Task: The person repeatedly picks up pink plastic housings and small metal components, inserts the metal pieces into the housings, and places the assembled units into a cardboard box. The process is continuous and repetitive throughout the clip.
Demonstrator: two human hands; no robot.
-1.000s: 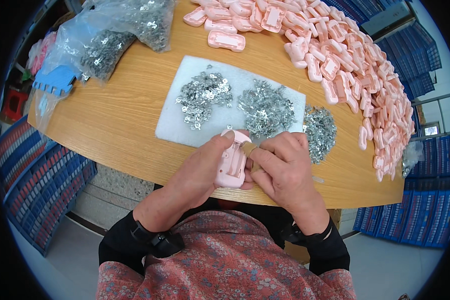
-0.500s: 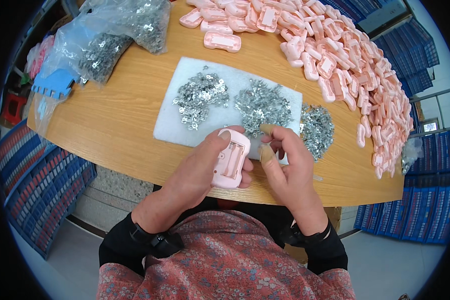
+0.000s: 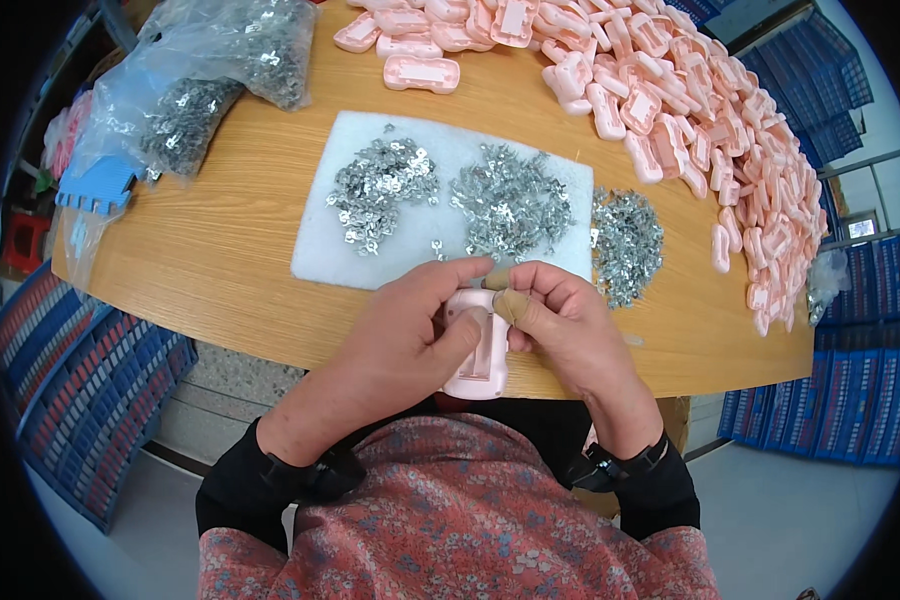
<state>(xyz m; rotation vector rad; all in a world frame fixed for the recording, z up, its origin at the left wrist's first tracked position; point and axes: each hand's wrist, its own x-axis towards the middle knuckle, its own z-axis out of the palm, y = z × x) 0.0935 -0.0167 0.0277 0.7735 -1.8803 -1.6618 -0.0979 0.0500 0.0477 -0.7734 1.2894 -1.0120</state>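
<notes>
two hands on one pink case

the left hand (image 3: 400, 335) and the right hand (image 3: 560, 325) both hold one pink plastic case (image 3: 478, 350). the case sits just past the near edge of the white pad (image 3: 370, 250), close to the person's body, over the edge of the wooden table (image 3: 220, 260). the left hand is curled around the case's left side, with the thumb lying across it. the right hand is bent in at the top of the case, with its fingertips (image 3: 510, 305) pinched together there. if there is a tiny piece in that pinch, it is too small to tell.

on the white pad lie two heaps of small silver metal bits (image 3: 510, 205). one more silver heap (image 3: 625, 240) lies on the table just right of the pad. far beyond the pad and along its right side is a big pile of pink cases (image 3: 710, 130). to the left of the pad are clear bags of metal bits (image 3: 220, 70) and a blue plastic piece (image 3: 95, 188).
</notes>
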